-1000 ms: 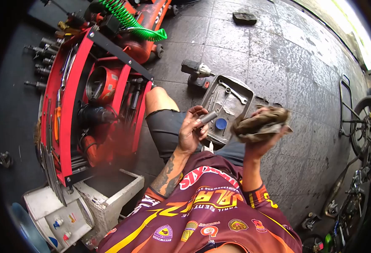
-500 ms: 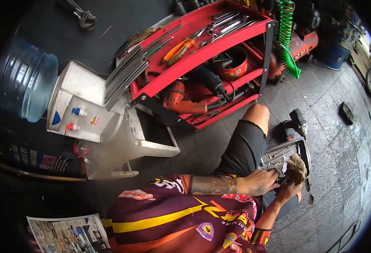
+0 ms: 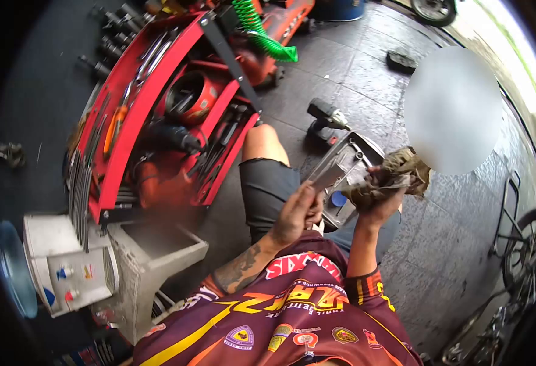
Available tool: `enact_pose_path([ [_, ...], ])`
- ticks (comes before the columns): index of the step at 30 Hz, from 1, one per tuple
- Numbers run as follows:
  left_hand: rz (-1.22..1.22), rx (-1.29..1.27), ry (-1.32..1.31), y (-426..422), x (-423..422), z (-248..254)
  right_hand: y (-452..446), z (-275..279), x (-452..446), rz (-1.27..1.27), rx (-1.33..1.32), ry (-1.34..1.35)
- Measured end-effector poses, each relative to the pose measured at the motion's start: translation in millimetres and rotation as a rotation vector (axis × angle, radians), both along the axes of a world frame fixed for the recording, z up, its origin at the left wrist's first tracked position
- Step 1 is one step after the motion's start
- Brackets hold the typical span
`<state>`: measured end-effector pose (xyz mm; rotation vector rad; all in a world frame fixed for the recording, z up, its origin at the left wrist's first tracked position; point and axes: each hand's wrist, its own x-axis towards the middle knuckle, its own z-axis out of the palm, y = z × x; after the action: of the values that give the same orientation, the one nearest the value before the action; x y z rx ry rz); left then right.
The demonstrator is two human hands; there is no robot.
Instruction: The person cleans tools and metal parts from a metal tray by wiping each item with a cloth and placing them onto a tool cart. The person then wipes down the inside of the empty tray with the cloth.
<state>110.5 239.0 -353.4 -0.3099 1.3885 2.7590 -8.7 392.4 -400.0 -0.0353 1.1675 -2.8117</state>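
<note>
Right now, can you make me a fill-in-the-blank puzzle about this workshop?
The crumpled rag is held in the person's ____ hand.
The round thing in the tray is ____.
The coiled hose is bright ____.
The red tool cart stands to the person's ____.

Missing words: right; blue; green; left.

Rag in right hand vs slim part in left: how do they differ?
Shape: the rag is crumpled and bulky; the slim part is straight and narrow.
Size: the rag looks larger than the slim part.
Grip: the right hand bunches the rag; the left hand holds the slim part by one end.
Shared: both are hand-held.
</note>
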Motion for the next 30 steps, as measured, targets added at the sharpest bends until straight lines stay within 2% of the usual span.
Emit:
enact_pose_path([
  [2,-0.007,0.145,0.051,-12.1,-4.7,-12.0,-11.3,18.2,17.5,-0.035,-0.002,-0.155],
  [3,-0.049,0.145,0.067,-9.2,-10.9,-9.3,-6.8,8.2,31.7,0.076,0.345,-0.278],
  [5,0.074,-0.903,0.220,10.2,-19.4,-3.3,-8.0,0.0,76.4,0.427,1.162,0.261],
  [6,-0.009,-1.110,0.235,9.5,-21.3,-2.7,-25.8,24.2,78.1,0.254,0.674,-0.116],
  [7,-0.094,-1.308,0.289,2.6,-26.2,-4.0,-24.2,27.4,70.3,0.347,0.486,-0.235],
  [8,-0.290,-1.418,0.085,0.5,-28.7,-0.8,-17.1,24.0,65.6,0.419,0.461,-0.220],
  [9,-0.454,-1.474,0.013,-1.9,-27.7,-2.8,-7.8,25.9,60.7,0.595,0.539,-0.297],
  [10,-0.259,-1.722,0.504,-17.8,-12.8,-42.8,-7.9,8.4,66.4,0.547,0.816,-0.085],
  [11,-0.346,-1.767,0.624,-28.7,-10.8,-53.5,-7.4,-9.1,73.0,0.458,1.109,0.106],
  [12,-0.594,-1.476,0.005,-18.5,-21.3,-23.7,-6.1,-7.5,74.5,0.259,1.218,0.373],
  [13,-0.530,-1.362,0.024,-4.7,-25.0,11.3,-5.9,-8.2,70.3,0.079,1.334,0.654],
  [14,-0.310,-1.282,0.015,-40.4,-28.3,-27.6,-8.5,-16.5,59.3,0.248,1.462,0.682],
  [15,-0.186,-1.223,0.274,-37.6,-38.3,-1.1,-6.4,-24.0,53.8,0.443,1.566,0.696],
  [16,-0.092,-1.097,0.156,-31.3,-41.1,13.9,1.7,-22.2,56.5,0.393,1.578,0.732],
  [17,0.017,-1.112,0.387,-5.4,-48.4,30.4,7.6,-16.0,61.1,0.355,1.583,0.785],
  [19,-0.090,-1.330,0.599,11.1,-63.2,29.2,3.2,-18.1,77.3,-0.013,1.588,0.880],
  [20,-0.092,-1.324,0.613,9.6,-64.5,23.7,-4.1,-28.6,76.3,-0.225,1.569,0.955],
  [21,-0.271,-1.310,0.438,5.0,-63.2,14.1,-5.6,-30.5,71.3,-0.441,1.542,1.023],
  [22,-0.456,-1.286,0.265,2.9,-63.4,3.6,1.2,-35.2,68.7,-0.368,1.542,0.883],
  [23,-0.473,-1.280,0.284,8.0,-62.7,-3.2,13.8,-33.0,66.1,-0.295,1.535,0.740],
  [24,-0.440,-1.397,0.377,15.2,-57.6,-8.7,25.7,-24.7,62.8,-0.256,1.428,0.607],
  [25,-0.394,-1.514,0.469,21.7,-53.0,-12.9,29.8,-32.9,55.4,-0.320,1.391,0.607],
  [27,-0.556,-1.429,0.281,33.4,-44.7,-17.5,35.1,-36.0,52.4,-0.278,1.528,0.451],
  [28,-0.533,-1.193,0.231,42.3,-39.4,-20.1,34.1,-33.4,52.1,-0.279,1.530,0.458],
  [29,-0.530,-1.192,0.232,43.2,-39.8,-26.4,34.4,-18.7,54.3,-0.444,1.327,0.358],
  [30,-0.501,-0.770,-0.004,42.1,-38.8,-32.3,37.9,-12.3,52.4,-0.518,1.224,0.300],
])
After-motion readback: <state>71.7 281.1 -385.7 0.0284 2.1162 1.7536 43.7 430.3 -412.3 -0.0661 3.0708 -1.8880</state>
